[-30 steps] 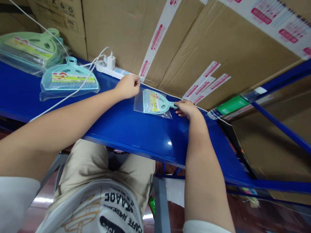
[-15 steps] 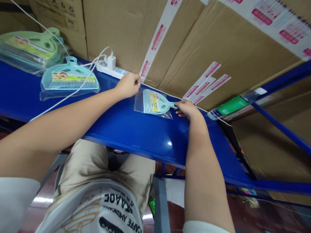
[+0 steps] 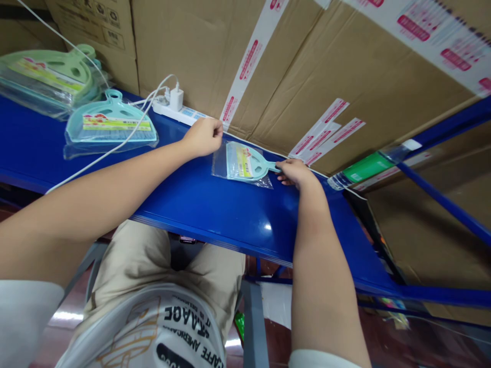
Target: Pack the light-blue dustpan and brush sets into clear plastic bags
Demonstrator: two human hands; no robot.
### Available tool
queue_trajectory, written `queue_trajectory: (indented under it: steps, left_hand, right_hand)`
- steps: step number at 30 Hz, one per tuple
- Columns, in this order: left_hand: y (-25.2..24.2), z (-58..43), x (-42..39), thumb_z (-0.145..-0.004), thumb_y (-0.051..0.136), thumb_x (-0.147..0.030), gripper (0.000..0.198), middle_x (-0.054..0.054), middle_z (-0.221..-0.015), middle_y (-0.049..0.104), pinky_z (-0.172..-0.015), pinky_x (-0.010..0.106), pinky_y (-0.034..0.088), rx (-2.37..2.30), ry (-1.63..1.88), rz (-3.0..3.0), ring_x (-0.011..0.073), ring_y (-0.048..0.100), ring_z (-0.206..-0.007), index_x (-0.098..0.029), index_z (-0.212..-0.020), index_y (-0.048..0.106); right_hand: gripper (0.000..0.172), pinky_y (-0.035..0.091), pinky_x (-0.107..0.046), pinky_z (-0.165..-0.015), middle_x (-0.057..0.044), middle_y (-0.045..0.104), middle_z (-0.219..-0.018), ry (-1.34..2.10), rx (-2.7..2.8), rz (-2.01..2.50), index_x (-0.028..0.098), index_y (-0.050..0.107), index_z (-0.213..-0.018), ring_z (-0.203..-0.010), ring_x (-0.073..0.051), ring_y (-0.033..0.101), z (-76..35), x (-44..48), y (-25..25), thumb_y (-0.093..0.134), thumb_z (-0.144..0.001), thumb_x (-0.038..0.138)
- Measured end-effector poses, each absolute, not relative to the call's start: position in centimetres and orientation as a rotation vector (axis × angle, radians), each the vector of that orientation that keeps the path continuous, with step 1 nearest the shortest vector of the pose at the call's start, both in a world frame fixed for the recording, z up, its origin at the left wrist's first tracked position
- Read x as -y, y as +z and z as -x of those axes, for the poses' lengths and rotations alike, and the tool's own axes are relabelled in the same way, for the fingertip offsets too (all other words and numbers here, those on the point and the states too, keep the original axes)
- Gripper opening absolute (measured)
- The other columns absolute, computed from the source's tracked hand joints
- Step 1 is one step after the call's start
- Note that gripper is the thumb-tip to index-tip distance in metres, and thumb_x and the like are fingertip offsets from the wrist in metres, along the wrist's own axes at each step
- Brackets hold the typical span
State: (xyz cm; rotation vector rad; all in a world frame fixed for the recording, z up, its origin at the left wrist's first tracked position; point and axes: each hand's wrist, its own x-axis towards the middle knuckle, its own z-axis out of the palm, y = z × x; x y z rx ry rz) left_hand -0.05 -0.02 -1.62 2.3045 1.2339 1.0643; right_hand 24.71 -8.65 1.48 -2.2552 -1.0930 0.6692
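Fingers of your right hand are bent and drawn together on the tip of the short handle of a small light-blue plastic dustpan, with little gap showing between them. That dustpan lies on the glossy blue tabletop, its handle toward 3 o'clock, in a clear, crinkled plastic bag that spreads past its 9 o'clock side. Your left hand sits at the dustpan's 10 o'clock, curled into a loose fist with its back upward; you cannot tell from here whether its fingertips pinch the bag's edge or merely rest near it.

Your left arm reaches in from 8 o'clock, almost straight; your right arm rises from 5 o'clock, its wrist bent toward 10 o'clock. Both white sleeves are cut off by the view.

Your right hand covers the handle's end, and the small print on the yellow-and-white label is unreadable. At 10 o'clock, a white cable crosses a larger light-blue dustpan; beyond it, the bagged pale-green dustpan is blurred, its wrapping running past the left edge.
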Motion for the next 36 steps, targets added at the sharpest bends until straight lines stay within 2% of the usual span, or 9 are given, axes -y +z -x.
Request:
queue_trajectory:
  steps: [8,20,26,30,33,35,36]
  left_hand:
    - [-1.4,0.2,0.0,-0.067,0.051,-0.005,0.017,0.001,-0.067,0.058,-0.078,0.033,0.049,-1.214,1.088,-2.304,0.0189,0.059,-0.076,-0.021,-0.067,0.057]
    - [-1.5,0.2,-0.2,-0.066,0.050,-0.007,0.018,0.001,-0.071,0.061,-0.076,0.032,0.048,-1.199,1.153,-2.325,0.0197,0.061,-0.079,-0.022,-0.069,0.058]
    - [-1.3,0.3,0.2,-0.067,0.050,-0.007,0.019,0.003,-0.077,0.066,-0.082,0.035,0.050,-1.231,1.119,-2.296,0.0219,0.065,-0.084,-0.021,-0.073,0.062]
    - [-1.4,0.3,0.0,-0.068,0.051,-0.009,0.018,0.004,-0.077,0.067,-0.085,0.038,0.052,-1.214,1.070,-2.307,0.0240,0.067,-0.086,-0.021,-0.073,0.064]
    - [-1.7,0.2,-0.1,-0.068,0.051,-0.009,0.018,0.003,-0.074,0.066,-0.085,0.038,0.053,-1.187,1.031,-2.335,0.0243,0.067,-0.085,-0.022,-0.070,0.063]
    - [-1.9,0.1,0.0,-0.069,0.052,-0.009,0.018,0.003,-0.074,0.067,-0.084,0.038,0.053,-1.178,0.982,-2.348,0.0245,0.068,-0.085,-0.021,-0.071,0.065]
    - [-1.9,0.0,0.0,-0.070,0.052,-0.008,0.018,0.004,-0.075,0.068,-0.083,0.038,0.053,-1.180,0.951,-2.352,0.0246,0.068,-0.084,-0.021,-0.072,0.066]
  right_hand:
    - [0.025,0.040,-0.017,-0.041,0.006,0.054,-0.060,0.685,1.095,2.253,0.017,0.056,-0.078,-0.043,-0.005,0.049,-24.6,8.8,1.6,0.055,-0.103,0.014]
    - [0.023,0.041,-0.017,-0.042,0.005,0.056,-0.062,0.677,1.093,2.272,0.018,0.057,-0.079,-0.044,-0.006,0.049,-24.5,8.8,1.7,0.055,-0.102,0.014]
    - [0.024,0.041,-0.018,-0.043,0.004,0.056,-0.061,0.666,1.096,2.267,0.019,0.055,-0.076,-0.043,-0.007,0.048,-24.2,9.0,1.6,0.056,-0.100,0.013]
    - [0.023,0.050,-0.025,-0.055,0.001,0.057,-0.060,0.527,1.175,2.327,0.021,0.056,-0.073,-0.054,-0.015,0.058,-25.0,8.6,1.5,0.060,-0.094,0.014]
    - [0.021,0.055,-0.031,-0.076,-0.006,0.063,-0.068,0.088,1.300,2.287,0.022,0.057,-0.072,-0.078,-0.023,0.066,-25.4,8.6,2.8,0.065,-0.090,0.016]
    - [0.018,0.053,-0.032,-0.085,-0.008,0.067,-0.077,-0.123,1.397,2.103,0.022,0.059,-0.075,-0.090,-0.024,0.067,-24.3,9.9,4.3,0.064,-0.092,0.021]
    - [0.020,0.053,-0.032,-0.084,-0.007,0.068,-0.079,-0.113,1.477,2.001,0.022,0.060,-0.077,-0.089,-0.023,0.066,-23.1,11.1,4.8,0.060,-0.096,0.025]
